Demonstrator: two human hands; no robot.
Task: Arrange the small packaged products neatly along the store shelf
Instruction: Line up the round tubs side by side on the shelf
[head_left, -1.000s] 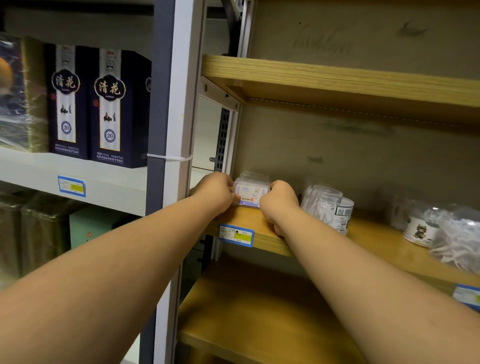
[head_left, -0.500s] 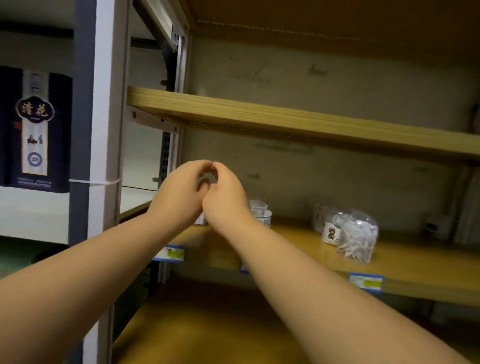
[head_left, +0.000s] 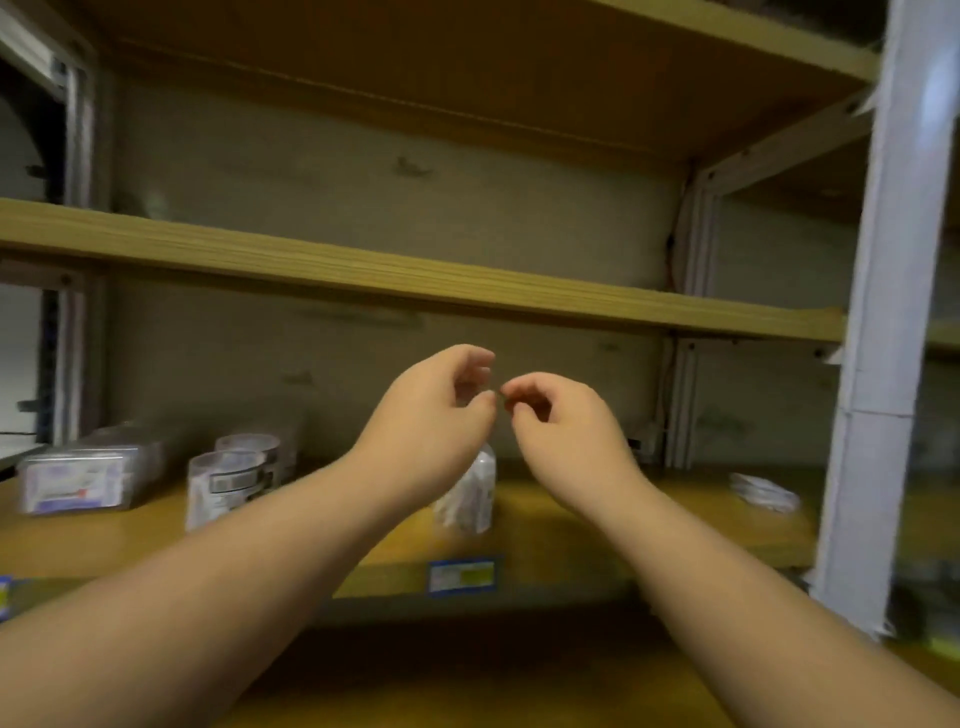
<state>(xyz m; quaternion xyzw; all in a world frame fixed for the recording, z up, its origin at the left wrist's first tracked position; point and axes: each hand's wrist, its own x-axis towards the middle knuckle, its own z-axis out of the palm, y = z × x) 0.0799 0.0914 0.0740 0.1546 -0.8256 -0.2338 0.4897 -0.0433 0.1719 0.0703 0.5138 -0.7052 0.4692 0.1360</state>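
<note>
Several small packaged products sit on the middle shelf (head_left: 545, 525), unevenly spaced. Count, left to right: one flat clear box (head_left: 78, 480) with a white label near the left end; two clear round tubs (head_left: 228, 483), one partly behind the other; one clear pouch (head_left: 467, 499) of pale contents, half hidden behind the left wrist; one flat clear packet (head_left: 763, 491) well apart toward the right post (head_left: 883, 364). View is blurred, so more may hide behind the arms.

Left hand (head_left: 436, 415) and right hand (head_left: 561, 426) are raised above the shelf, fingertips nearly meeting. Both are loosely curled; no product is seen in either. Whether something tiny is pinched between them cannot be told.

One blue price tag (head_left: 461, 575) shows on the shelf edge, part of another at far left.

Risks, as judged: the pouch stands just under the left forearm, and a dropping wrist could tip it. The tubs look light and tall; a sideways push might topple one into its neighbour. The lone packet could get overlooked.
</note>
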